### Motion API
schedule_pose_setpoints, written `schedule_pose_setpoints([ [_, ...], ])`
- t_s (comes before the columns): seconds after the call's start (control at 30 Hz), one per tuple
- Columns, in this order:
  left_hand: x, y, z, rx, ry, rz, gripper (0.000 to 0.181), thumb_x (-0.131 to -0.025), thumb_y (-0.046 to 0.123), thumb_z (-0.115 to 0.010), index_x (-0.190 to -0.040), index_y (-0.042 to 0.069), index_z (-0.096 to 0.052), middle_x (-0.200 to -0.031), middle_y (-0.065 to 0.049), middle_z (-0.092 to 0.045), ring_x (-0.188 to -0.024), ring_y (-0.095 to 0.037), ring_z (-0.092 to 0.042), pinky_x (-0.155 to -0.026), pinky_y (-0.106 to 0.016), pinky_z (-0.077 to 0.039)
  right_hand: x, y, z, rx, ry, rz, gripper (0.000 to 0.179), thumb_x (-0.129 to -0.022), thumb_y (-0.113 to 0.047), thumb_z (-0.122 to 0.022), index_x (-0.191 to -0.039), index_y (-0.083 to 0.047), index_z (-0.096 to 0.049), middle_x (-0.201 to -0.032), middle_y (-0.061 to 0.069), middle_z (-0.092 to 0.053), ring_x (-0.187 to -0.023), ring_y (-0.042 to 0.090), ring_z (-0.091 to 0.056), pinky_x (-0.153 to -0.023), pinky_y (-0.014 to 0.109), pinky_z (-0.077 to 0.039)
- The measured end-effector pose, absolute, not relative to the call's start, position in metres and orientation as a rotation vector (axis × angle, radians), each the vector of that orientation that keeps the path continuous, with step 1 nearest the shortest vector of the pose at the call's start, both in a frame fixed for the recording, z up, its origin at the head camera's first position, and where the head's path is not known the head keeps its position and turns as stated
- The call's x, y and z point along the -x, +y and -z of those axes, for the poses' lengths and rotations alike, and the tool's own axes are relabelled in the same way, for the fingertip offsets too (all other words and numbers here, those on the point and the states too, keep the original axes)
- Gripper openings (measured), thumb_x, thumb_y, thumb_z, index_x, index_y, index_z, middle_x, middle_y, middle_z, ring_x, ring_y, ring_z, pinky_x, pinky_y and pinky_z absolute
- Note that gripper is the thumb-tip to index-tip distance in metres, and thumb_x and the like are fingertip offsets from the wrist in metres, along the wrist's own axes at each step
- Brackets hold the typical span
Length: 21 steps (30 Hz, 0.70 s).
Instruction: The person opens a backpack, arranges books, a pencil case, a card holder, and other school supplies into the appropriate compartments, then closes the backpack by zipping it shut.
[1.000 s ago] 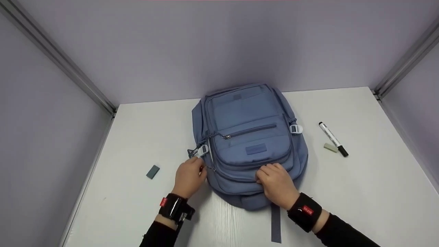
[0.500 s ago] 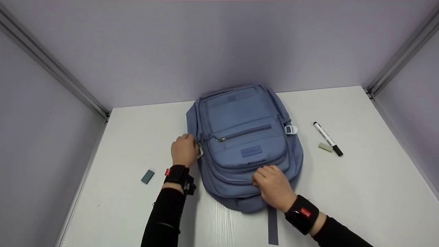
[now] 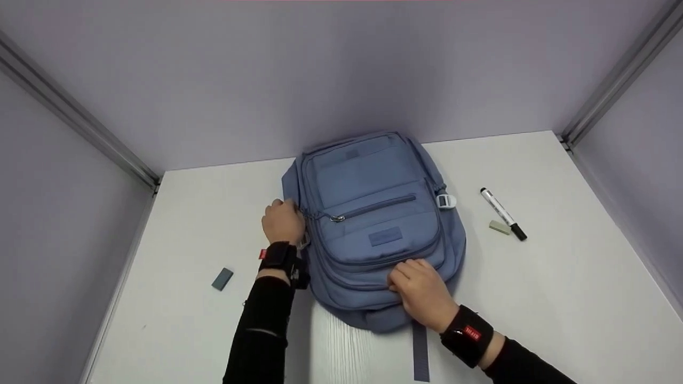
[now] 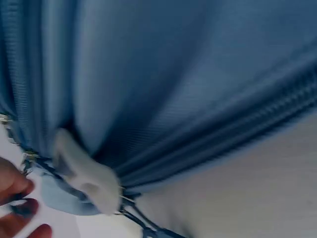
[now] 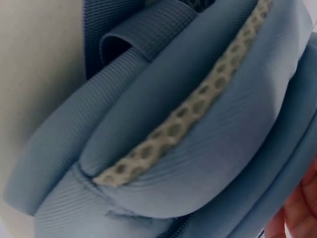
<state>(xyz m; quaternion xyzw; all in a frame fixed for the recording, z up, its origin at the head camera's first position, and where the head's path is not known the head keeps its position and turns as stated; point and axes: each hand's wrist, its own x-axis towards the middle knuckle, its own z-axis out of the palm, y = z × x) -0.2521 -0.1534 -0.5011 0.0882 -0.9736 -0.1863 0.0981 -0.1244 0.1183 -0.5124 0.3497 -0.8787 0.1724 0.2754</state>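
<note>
A blue backpack lies front side up on the white table. At its left side my left hand pinches a dark cord zipper pull, seen between thumb and fingers in the left wrist view. A white plastic buckle is close beside those fingers, and another zipper's cord dangles below it. My right hand grips the fabric at the lower front of the backpack, with its fingers curled over a fold. In the right wrist view only the fingers show, at the right edge against the fabric.
A dark green block lies on the table to the left. On the right are a white marker with black cap and a pale green block. A strap trails toward the front. Grey panels enclose the table.
My left hand has moved up along the backpack's left side, from below the buckle to above it. My right hand keeps its hold on the lower front. The whole head view has shifted slightly.
</note>
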Motion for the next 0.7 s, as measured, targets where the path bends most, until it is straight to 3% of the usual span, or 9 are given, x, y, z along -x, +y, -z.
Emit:
schedule_pose_setpoints([
  [0.17,0.246,-0.138,0.489,0.035,-2.855,0.684,0.032,-0.097,0.013,-0.054,-0.128,0.007,-0.063,-0.127,-0.023,-0.059,-0.119,-0.043,-0.054,-0.098,-0.060,-0.043,0.117,0.118,0.513,-0.965,-2.365,-0.495,0.021,-0.076,-0.022,-0.080,-0.085,-0.012,-0.063,-0.082,-0.001,-0.062,-0.076,0.015,-0.058,-0.071,0.032,-0.048],
  [0.27,0.243,-0.126,0.483,0.281,-2.892,0.737,0.039,-0.100,0.020,-0.055,-0.139,0.016,-0.057,-0.145,-0.022,-0.050,-0.135,-0.044,-0.045,-0.108,-0.066,-0.035,0.109,0.115,0.514,-1.016,-2.397,-0.483,0.037,-0.073,-0.032,-0.083,-0.100,-0.011,-0.068,-0.097,0.002,-0.066,-0.088,0.017,-0.062,-0.077,0.035,-0.051],
  [0.37,0.241,-0.117,0.480,0.427,-2.988,0.728,0.044,-0.101,0.029,-0.055,-0.145,0.024,-0.052,-0.157,-0.018,-0.039,-0.146,-0.043,-0.035,-0.115,-0.069,-0.025,0.105,0.112,0.518,-1.036,-2.434,-0.421,0.047,-0.069,-0.030,-0.086,-0.108,-0.011,-0.069,-0.105,0.004,-0.067,-0.095,0.019,-0.064,-0.079,0.037,-0.053],
  [0.47,0.239,-0.114,0.482,0.444,-3.065,0.702,0.046,-0.101,0.034,-0.054,-0.146,0.028,-0.050,-0.161,-0.014,-0.035,-0.149,-0.040,-0.030,-0.117,-0.070,-0.019,0.105,0.111,0.523,-1.005,-2.432,-0.372,0.035,-0.071,-0.020,-0.083,-0.103,-0.013,-0.072,-0.100,0.002,-0.068,-0.092,0.018,-0.063,-0.077,0.035,-0.053],
  [0.6,0.237,-0.113,0.485,0.421,-3.081,0.629,0.045,-0.101,0.038,-0.054,-0.145,0.030,-0.052,-0.158,-0.011,-0.040,-0.148,-0.037,-0.035,-0.117,-0.071,-0.019,0.108,0.114,0.529,-0.978,-2.362,-0.383,0.011,-0.079,-0.011,-0.074,-0.090,-0.014,-0.074,-0.090,-0.001,-0.070,-0.085,0.015,-0.062,-0.071,0.031,-0.051],
  [0.7,0.233,-0.108,0.487,0.413,-3.066,0.544,0.043,-0.101,0.039,-0.053,-0.144,0.031,-0.053,-0.156,-0.011,-0.044,-0.145,-0.036,-0.040,-0.116,-0.072,-0.020,0.110,0.120,0.530,-0.970,-2.326,-0.392,0.009,-0.078,-0.008,-0.072,-0.085,-0.014,-0.073,-0.087,-0.003,-0.071,-0.081,0.014,-0.061,-0.069,0.029,-0.049],
])
